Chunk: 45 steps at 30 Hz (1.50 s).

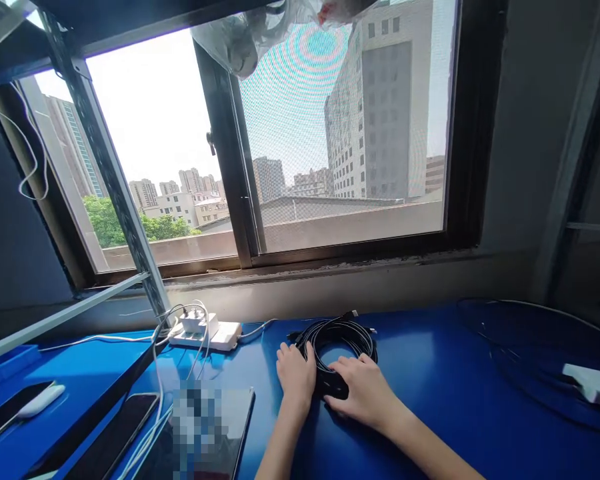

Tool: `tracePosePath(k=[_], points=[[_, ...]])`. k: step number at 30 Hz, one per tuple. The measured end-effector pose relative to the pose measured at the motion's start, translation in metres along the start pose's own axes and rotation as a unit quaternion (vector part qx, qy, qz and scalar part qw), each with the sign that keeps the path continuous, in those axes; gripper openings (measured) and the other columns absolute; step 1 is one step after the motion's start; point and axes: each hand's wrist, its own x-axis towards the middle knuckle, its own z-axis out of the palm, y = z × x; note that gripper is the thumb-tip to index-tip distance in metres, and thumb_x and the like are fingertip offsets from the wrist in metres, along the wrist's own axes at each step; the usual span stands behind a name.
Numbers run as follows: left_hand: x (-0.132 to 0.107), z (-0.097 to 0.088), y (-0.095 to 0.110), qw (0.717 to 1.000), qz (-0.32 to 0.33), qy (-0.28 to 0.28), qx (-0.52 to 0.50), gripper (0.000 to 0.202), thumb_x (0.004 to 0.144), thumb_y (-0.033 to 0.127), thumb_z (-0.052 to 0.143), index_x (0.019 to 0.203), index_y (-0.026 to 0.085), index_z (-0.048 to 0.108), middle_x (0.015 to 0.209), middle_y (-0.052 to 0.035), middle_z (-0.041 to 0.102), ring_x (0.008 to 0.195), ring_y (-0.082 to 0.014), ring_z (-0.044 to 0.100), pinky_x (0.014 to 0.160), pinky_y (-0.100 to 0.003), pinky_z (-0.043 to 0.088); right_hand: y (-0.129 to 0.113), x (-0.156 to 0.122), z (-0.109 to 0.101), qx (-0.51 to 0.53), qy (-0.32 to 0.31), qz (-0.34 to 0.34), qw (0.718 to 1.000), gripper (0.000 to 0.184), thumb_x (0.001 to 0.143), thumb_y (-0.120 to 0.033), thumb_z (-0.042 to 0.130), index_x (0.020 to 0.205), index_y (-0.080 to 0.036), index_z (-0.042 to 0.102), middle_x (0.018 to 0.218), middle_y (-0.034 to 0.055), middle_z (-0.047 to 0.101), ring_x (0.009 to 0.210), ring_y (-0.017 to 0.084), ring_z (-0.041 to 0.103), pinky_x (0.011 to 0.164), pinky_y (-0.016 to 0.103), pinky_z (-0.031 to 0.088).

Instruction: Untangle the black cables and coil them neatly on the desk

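A coiled black cable (341,333) lies on the blue table (430,373) below the window. My left hand (295,375) rests on the coil's left side, fingers curled over it. My right hand (363,393) covers the near part of the coil, fingers pressed down on the bundled section. Both hands grip the cable where the loops meet; that part is hidden under the fingers.
A white power strip (207,331) with plugged chargers and white wires sits at the left by the wall. Phones (113,433) and a tablet (215,427) lie near the front left. A metal shelf post (113,173) stands left. A white object (593,383) and another black cable lie right.
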Motion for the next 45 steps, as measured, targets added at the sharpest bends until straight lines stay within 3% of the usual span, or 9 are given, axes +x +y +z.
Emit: tracePosePath(k=[6, 9, 13, 18, 22, 27, 32, 37, 45], points=[[-0.007, 0.015, 0.011, 0.994, 0.067, -0.060, -0.059, 0.059, 0.089, 0.034, 0.042, 0.139, 0.002, 0.038, 0.128, -0.0201, 0.054, 0.123, -0.0278, 0.046, 0.102, -0.034, 0.033, 0.014, -0.002, 0.018, -0.067, 0.042, 0.062, 0.995, 0.063, 0.076, -0.038, 0.059, 0.133, -0.013, 0.050, 0.107, 0.0172, 0.066, 0.095, 0.031, 0.061, 0.083, 0.039, 0.042], [-0.007, 0.021, 0.012, 0.979, 0.118, -0.119, -0.113, 0.063, 0.088, 0.031, 0.043, 0.145, 0.009, 0.028, 0.127, -0.0138, 0.057, 0.120, -0.0242, 0.047, 0.104, -0.034, 0.031, 0.018, -0.003, 0.020, -0.089, 0.062, 0.093, 0.990, 0.071, 0.076, -0.032, 0.057, 0.142, -0.013, 0.038, 0.103, 0.0167, 0.065, 0.093, 0.030, 0.061, 0.079, 0.037, 0.042], [-0.009, 0.026, 0.015, 0.970, 0.141, -0.141, -0.140, 0.059, 0.089, 0.028, 0.039, 0.145, 0.014, 0.029, 0.128, -0.0099, 0.058, 0.118, -0.0216, 0.047, 0.103, -0.033, 0.031, 0.011, -0.002, 0.011, -0.097, 0.062, 0.117, 0.986, 0.068, 0.076, -0.030, 0.058, 0.140, -0.015, 0.041, 0.115, 0.0191, 0.061, 0.101, 0.031, 0.060, 0.082, 0.038, 0.043], [-0.009, 0.010, 0.018, 0.993, 0.056, -0.059, -0.083, 0.054, 0.089, 0.025, 0.038, 0.140, 0.009, 0.038, 0.135, -0.0158, 0.050, 0.125, -0.0265, 0.042, 0.103, -0.036, 0.030, 0.005, 0.002, -0.015, -0.040, 0.009, 0.161, 0.986, 0.068, 0.075, -0.032, 0.064, 0.138, -0.015, 0.044, 0.117, 0.0179, 0.062, 0.098, 0.030, 0.064, 0.078, 0.035, 0.047], [-0.002, -0.007, 0.012, 0.997, 0.009, -0.072, -0.027, 0.040, 0.087, 0.024, 0.038, 0.118, 0.011, 0.062, 0.120, -0.0177, 0.060, 0.119, -0.0315, 0.047, 0.097, -0.040, 0.034, 0.008, 0.005, -0.034, -0.025, -0.049, 0.247, 0.967, 0.062, 0.085, -0.043, 0.053, 0.137, -0.010, 0.043, 0.101, 0.0175, 0.069, 0.098, 0.030, 0.065, 0.076, 0.034, 0.048], [-0.002, -0.004, 0.012, 0.993, 0.038, -0.109, -0.007, 0.032, 0.085, 0.020, 0.042, 0.091, 0.016, 0.073, 0.104, -0.0134, 0.068, 0.109, -0.0306, 0.054, 0.090, -0.036, 0.039, 0.010, 0.006, -0.037, -0.053, -0.113, 0.243, 0.962, 0.036, 0.087, -0.035, 0.051, 0.107, -0.009, 0.065, 0.105, 0.0174, 0.068, 0.102, 0.029, 0.064, 0.080, 0.032, 0.046], [-0.009, 0.006, 0.017, 0.988, 0.087, -0.124, 0.002, 0.024, 0.082, 0.018, 0.048, 0.074, 0.015, 0.071, 0.095, -0.0118, 0.067, 0.101, -0.0284, 0.056, 0.082, -0.032, 0.041, 0.011, 0.007, -0.035, -0.062, -0.114, 0.224, 0.966, 0.037, 0.082, -0.036, 0.055, 0.107, -0.010, 0.064, 0.106, 0.0169, 0.068, 0.102, 0.029, 0.063, 0.080, 0.032, 0.045], [-0.009, 0.010, 0.017, 0.983, 0.123, -0.136, 0.001, 0.022, 0.077, 0.009, 0.048, 0.072, 0.014, 0.069, 0.091, -0.0102, 0.066, 0.096, -0.0252, 0.057, 0.078, -0.029, 0.041, 0.011, 0.006, -0.036, -0.072, -0.116, 0.220, 0.966, 0.026, 0.076, -0.026, 0.058, 0.095, -0.011, 0.067, 0.096, 0.0147, 0.070, 0.095, 0.028, 0.066, 0.072, 0.028, 0.045], [-0.010, 0.016, 0.021, 0.971, 0.161, -0.176, -0.014, 0.026, 0.073, 0.004, 0.047, 0.081, 0.015, 0.070, 0.093, -0.0070, 0.067, 0.092, -0.0212, 0.059, 0.078, -0.027, 0.043, 0.012, 0.007, -0.040, -0.096, -0.075, 0.214, 0.969, 0.030, 0.092, -0.024, 0.041, 0.112, -0.013, 0.061, 0.100, 0.0167, 0.070, 0.094, 0.026, 0.067, 0.071, 0.028, 0.045]])
